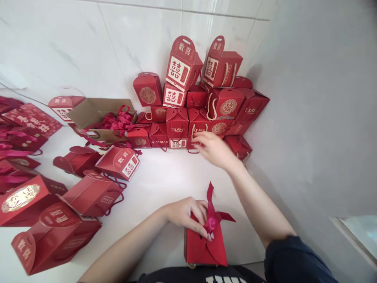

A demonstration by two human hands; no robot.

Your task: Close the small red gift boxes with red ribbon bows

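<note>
Well left of the hands, red bags (20, 198) are cut off. By the left hand (188, 214), fingers partly hidden, the red box (203, 249) below it is pinched at its top; curved flaps are overlaid by a crimson bow (212, 224), ends splayed. The right hand (216, 149) is blurred before stacked boxes (177, 125); its grip cannot be told.

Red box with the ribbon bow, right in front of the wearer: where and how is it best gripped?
I'd grip the red box by its body across opposite side walls, with the right hand coming from the right. The left hand covers the upper left. Better to stay below the top: the bow sits there, and the curved flaps might bend.
</note>
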